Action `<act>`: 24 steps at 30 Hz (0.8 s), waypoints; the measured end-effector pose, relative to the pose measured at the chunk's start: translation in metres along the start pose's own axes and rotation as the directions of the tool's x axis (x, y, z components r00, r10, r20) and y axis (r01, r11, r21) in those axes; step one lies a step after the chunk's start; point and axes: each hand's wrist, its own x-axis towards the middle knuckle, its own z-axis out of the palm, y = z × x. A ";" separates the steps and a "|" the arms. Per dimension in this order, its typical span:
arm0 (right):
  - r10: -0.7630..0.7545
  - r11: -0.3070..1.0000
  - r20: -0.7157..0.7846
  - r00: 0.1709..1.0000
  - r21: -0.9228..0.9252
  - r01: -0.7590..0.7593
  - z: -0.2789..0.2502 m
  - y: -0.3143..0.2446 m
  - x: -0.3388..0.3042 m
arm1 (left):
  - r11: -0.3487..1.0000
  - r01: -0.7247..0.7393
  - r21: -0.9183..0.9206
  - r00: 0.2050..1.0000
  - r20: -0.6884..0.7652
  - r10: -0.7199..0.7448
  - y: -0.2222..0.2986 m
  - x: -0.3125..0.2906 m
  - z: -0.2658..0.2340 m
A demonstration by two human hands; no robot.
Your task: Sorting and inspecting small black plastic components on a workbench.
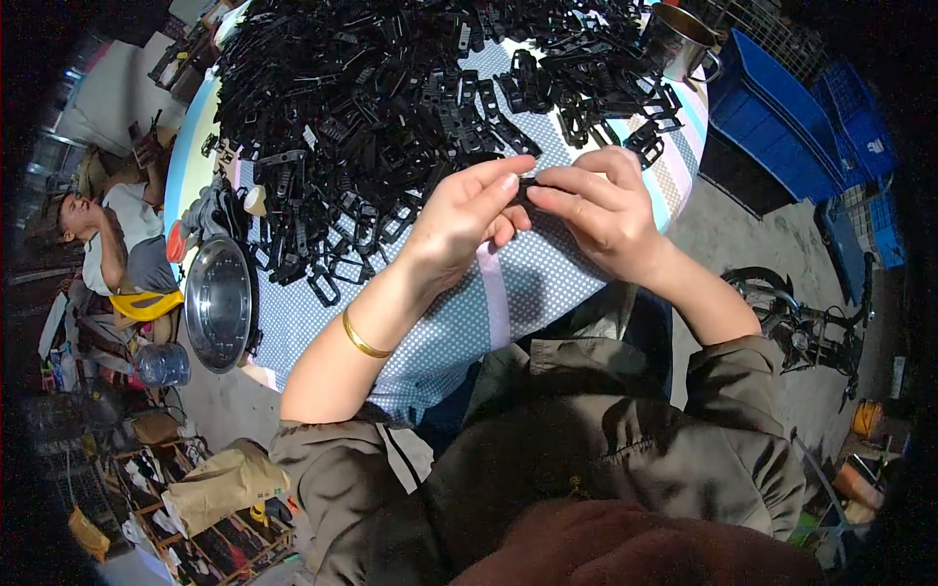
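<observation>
right now the small black plastic piece sits pinched between both sets of fingertips, left hand gripping its left end and right hand its right, long axis seemingly left-right, just near of the heap of black parts.

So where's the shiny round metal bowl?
In the head view, the metal bowl sits at the table's left edge, left of the left hand, just below the heap of black plastic parts.
</observation>
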 end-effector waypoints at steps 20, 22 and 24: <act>0.411 0.883 0.275 0.869 -0.356 -0.305 -0.065 0.074 -0.045 | 0.991 0.097 -0.094 0.995 0.032 -0.094 -0.010 0.004 0.006; 0.308 0.918 0.274 0.911 -0.337 -0.209 -0.064 0.075 -0.042 | 0.990 0.081 -0.119 0.997 0.028 -0.078 -0.010 0.004 0.007; 0.295 0.934 0.236 0.926 -0.276 -0.228 -0.061 0.071 -0.038 | 0.988 0.064 -0.141 0.998 0.022 -0.062 -0.010 0.004 0.010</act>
